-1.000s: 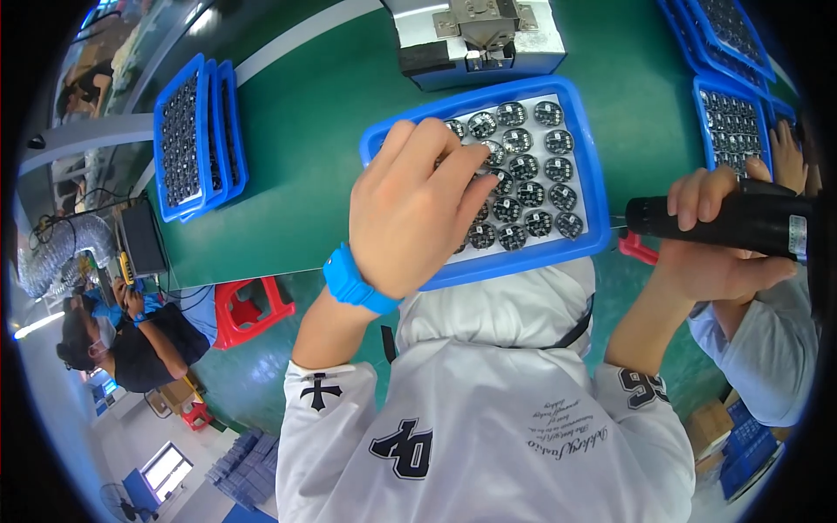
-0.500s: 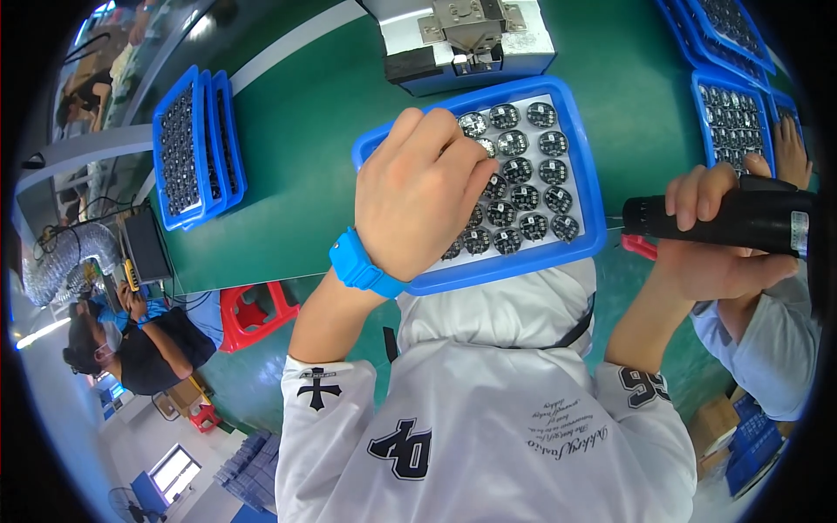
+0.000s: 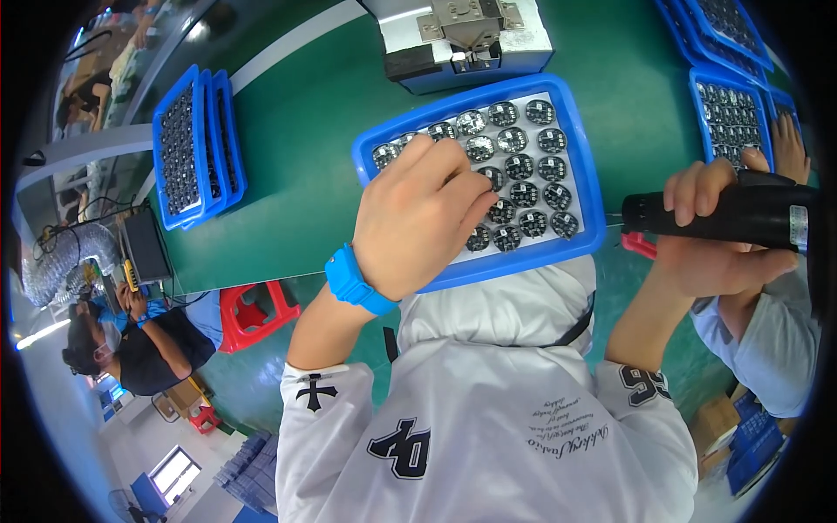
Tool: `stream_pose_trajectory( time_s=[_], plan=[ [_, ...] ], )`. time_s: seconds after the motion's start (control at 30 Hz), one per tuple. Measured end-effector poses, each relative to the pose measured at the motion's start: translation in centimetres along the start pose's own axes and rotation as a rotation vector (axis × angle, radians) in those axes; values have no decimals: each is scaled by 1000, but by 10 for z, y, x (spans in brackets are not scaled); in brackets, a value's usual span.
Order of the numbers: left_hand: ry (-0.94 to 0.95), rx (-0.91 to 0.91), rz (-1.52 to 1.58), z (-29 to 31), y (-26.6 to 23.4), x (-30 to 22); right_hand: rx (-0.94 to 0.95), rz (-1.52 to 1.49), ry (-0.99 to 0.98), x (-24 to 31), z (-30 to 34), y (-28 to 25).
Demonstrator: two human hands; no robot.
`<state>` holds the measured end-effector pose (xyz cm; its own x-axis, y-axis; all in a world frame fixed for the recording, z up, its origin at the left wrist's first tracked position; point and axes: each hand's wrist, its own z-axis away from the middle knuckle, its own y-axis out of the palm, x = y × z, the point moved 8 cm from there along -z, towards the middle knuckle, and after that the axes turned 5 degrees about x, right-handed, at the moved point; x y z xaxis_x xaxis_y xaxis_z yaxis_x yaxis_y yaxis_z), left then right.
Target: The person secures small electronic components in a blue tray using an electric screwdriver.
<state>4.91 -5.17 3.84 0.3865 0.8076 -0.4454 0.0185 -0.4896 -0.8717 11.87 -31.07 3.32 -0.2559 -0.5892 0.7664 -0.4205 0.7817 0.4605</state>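
Round boards [image 3: 519, 166], beneath left fingers [image 3: 465, 189], others beside

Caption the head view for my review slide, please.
Left hand over a blue tray of round circuit boards, right hand gripping a black handheld tool.

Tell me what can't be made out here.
Head view: the back of the left hand hides whether its fingers hold a round board.
Head view: that hand covers part of the blue tray, so its boards can't be counted.
Head view: the black tool in the right hand runs into the dark rim at the right, hiding its rear end.
Head view: the upper edge cuts off the metal fixture.
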Motion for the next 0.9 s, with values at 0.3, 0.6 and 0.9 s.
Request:
stream_pose_trajectory(
  time_s=[0.3,0.6,0.9],
  plan=[
    [-32,-113,29,-1,-2,-2,-26,-5,-8,-1,0,0],
    [14,-23,89,13,3,-18,-12,1,10,-1,0,-3],
    [-7,-86,85,15,-2,-18,-2,-6,-1,1,0,-1]
  ],
)
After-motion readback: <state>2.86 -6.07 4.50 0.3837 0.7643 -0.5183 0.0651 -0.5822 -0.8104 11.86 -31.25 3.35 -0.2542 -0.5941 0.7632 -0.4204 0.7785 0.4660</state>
